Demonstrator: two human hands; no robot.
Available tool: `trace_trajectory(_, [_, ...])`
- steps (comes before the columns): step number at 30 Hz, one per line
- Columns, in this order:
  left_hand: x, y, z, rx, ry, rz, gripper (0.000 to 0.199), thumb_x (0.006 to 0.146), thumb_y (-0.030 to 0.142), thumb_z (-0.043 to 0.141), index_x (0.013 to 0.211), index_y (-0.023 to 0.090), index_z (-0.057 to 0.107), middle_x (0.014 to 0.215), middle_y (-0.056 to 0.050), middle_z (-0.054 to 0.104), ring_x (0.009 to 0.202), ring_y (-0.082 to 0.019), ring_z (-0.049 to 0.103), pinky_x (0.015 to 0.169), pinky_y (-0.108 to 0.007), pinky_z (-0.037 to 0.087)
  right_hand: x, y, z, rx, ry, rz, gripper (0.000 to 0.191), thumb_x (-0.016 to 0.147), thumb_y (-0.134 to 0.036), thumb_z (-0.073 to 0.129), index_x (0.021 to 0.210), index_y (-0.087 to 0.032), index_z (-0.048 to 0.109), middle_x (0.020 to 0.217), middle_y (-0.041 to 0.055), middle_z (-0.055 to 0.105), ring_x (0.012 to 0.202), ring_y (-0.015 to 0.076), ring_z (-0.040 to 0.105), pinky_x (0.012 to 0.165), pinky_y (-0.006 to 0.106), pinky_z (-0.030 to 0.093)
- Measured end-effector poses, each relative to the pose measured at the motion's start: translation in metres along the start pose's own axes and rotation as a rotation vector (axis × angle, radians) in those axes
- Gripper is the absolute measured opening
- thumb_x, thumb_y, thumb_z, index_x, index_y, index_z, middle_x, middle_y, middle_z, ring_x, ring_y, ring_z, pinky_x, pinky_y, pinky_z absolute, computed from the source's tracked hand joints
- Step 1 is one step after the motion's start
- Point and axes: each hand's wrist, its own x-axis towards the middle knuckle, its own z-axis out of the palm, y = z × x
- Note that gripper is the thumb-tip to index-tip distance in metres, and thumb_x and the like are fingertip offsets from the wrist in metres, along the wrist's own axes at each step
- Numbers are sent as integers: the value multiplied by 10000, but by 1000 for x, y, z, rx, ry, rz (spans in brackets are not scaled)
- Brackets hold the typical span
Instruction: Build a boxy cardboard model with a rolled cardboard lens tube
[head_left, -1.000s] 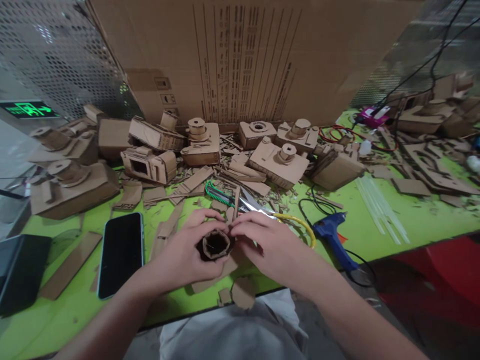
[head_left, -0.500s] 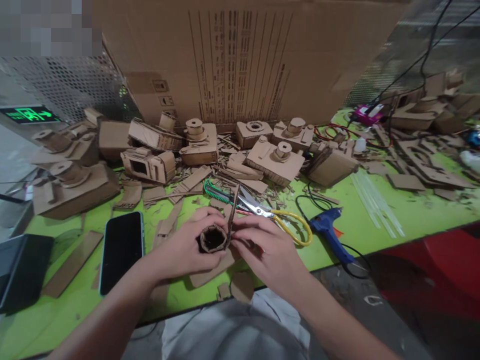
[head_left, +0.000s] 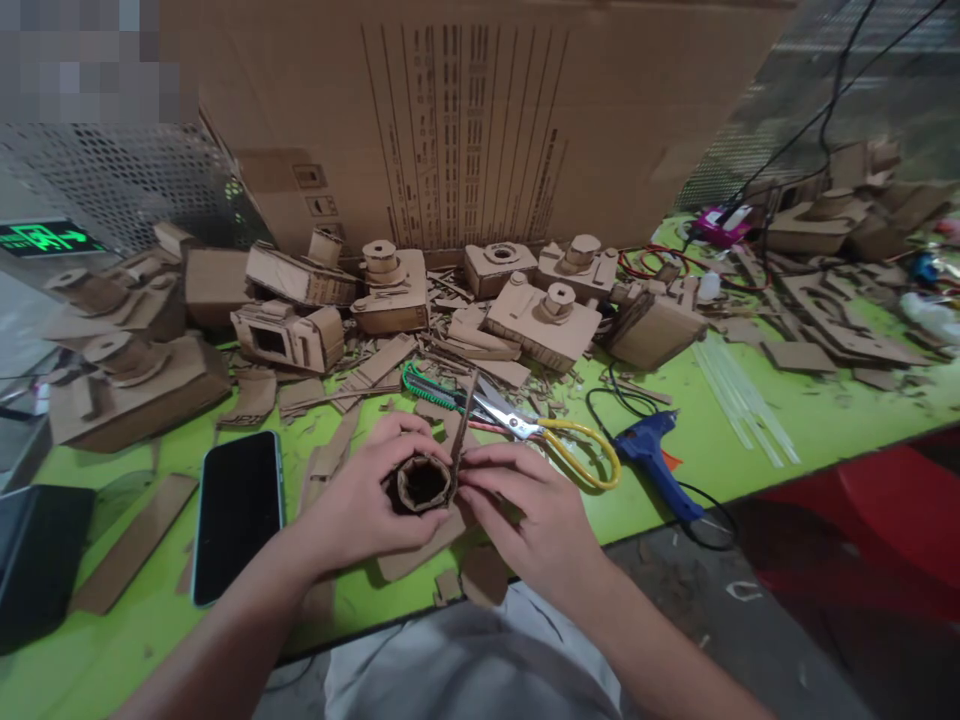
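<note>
A rolled cardboard tube (head_left: 405, 488), its dark open end facing me, sits in the grip of my left hand (head_left: 365, 490). The loose end of its cardboard strip (head_left: 466, 415) stands up and away from the tube's right side. My right hand (head_left: 529, 500) pinches this strip near the tube, its fingertips pressed against the cardboard. Just beyond the hands lie scissors (head_left: 574, 450) with yellow handles and a green utility knife (head_left: 429, 385). Below the tube a flat cardboard piece (head_left: 409, 567) rests on the green table (head_left: 349, 608).
A blue glue gun (head_left: 656, 455) and clear glue sticks (head_left: 739, 395) lie to the right. At left are a phone (head_left: 238, 515) and a dark box-like object (head_left: 45, 560). Several cardboard cameras (head_left: 544, 325) and many scraps line the back, before a big carton (head_left: 300, 90).
The tube's open end has turned slightly and shows a rounder, wider opening. Both hands keep their hold. The whole view has shifted a little.
</note>
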Motion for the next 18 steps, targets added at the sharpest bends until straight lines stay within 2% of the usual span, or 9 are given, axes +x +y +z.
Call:
trace_trajectory(5, [-2,0,0,-8,44,15,417,773,243,896,1160,266,741,1204,-73,687,1187,-290,686,1061,-439,582,-5,0,2,-12,-5,-6,161,1041,-165,732,1176,-189,815,1235,126,781,1170,229,776,1073,375,654])
trace_trajectory(8, [-4,1,-4,-10,-17,-26,470,787,307,929,1226,264,766,1291,-92,648,1265,-300,668,1116,-450,568,-6,0,3,-24,-1,-4,176,1039,-195,740,1205,-203,797,1255,122,772,1172,239,775,1065,387,661])
trace_trajectory(10, [-6,3,-9,-1,-69,-32,575,769,349,954,1304,266,758,1353,-105,612,1309,-314,654,1135,-449,567,-8,0,4,-35,7,-3,196,1041,-213,737,1232,-209,784,1266,119,767,1184,244,771,1069,384,659])
trace_trajectory(15, [-12,1,-20,64,-126,24,763,807,208,858,1530,321,643,1429,-96,597,1331,-299,644,1161,-431,554,-10,-3,6,-78,26,13,226,1038,-225,737,1261,-201,761,1280,117,771,1191,244,775,1093,378,651])
trace_trajectory(18, [-15,-5,-26,53,-123,31,753,886,251,846,1582,361,581,1444,-78,638,1371,-295,616,1228,-471,489,-10,-4,6,-97,40,33,221,1025,-237,752,1244,-203,752,1271,116,781,1185,243,782,1072,376,663])
